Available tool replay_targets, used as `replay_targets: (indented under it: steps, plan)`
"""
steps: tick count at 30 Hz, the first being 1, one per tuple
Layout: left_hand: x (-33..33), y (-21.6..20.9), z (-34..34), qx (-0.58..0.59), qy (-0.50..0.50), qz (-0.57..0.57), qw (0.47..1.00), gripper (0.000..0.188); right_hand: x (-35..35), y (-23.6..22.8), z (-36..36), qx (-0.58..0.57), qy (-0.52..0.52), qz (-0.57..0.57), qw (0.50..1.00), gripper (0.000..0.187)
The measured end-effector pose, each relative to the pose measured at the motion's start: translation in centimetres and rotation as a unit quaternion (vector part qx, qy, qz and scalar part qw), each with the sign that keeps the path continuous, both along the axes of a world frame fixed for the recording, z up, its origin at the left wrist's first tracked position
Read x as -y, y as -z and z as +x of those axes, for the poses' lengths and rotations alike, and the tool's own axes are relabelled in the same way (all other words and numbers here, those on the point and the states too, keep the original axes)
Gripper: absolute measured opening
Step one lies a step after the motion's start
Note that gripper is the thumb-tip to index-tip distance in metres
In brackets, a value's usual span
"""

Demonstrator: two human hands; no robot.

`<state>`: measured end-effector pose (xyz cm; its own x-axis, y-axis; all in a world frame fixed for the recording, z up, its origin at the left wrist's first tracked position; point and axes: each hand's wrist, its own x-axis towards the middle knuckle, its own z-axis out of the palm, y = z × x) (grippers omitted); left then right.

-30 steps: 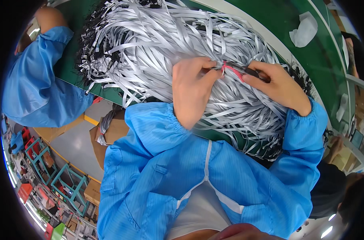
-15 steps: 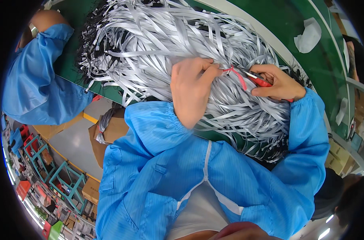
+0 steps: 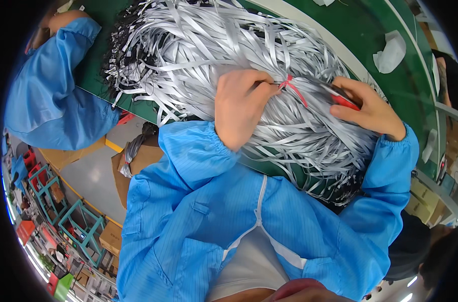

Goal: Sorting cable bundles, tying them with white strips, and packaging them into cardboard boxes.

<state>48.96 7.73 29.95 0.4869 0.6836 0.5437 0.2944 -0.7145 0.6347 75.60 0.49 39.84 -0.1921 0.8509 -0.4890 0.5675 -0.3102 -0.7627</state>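
A large heap of silver-grey flat ribbon cables (image 3: pixel 198 48) with small dark ends lies in front of me. A thin red tie (image 3: pixel 289 82) cinches some of them at the middle, its loose tail lying toward the lower right. My left hand (image 3: pixel 240 108) rests over the heap, thumb and forefinger closed on the tie's left end; its other fingers are curled and partly hidden. Just right of the tie, my right hand (image 3: pixel 367 108) grips red-handled cutters (image 3: pixel 345 102). Their blades point toward the tie, blurred and apart from it.
The heap lies on a green worktop (image 3: pixel 319 20) with a pale curved strip (image 3: pixel 339 48) behind it. A crumpled white sheet (image 3: pixel 391 53) lies at the far right. A co-worker's blue sleeve (image 3: pixel 53 100) reaches in at left. A cardboard box (image 3: pixel 156 156) with bundled cables stands below the edge.
My right hand has drawn the cutters back to the right, away from the red tie. My left hand stays nearly in place at the tie.
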Motion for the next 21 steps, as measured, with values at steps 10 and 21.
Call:
replay_targets:
  steps: [10, 21]
  plan:
    - [0.2, 0.1, 0.0, -0.001, -0.01, -0.008, 1.0, 0.016, 0.7, -1.2, -5.0, 0.266, -0.021, 0.12, 0.956, 0.029]
    - [0.7, -0.3, 0.0, -0.006, -0.034, -0.041, 0.999, 0.011, 1.0, -0.9, -7.3, 0.404, -0.017, 0.155, 0.902, 0.03]
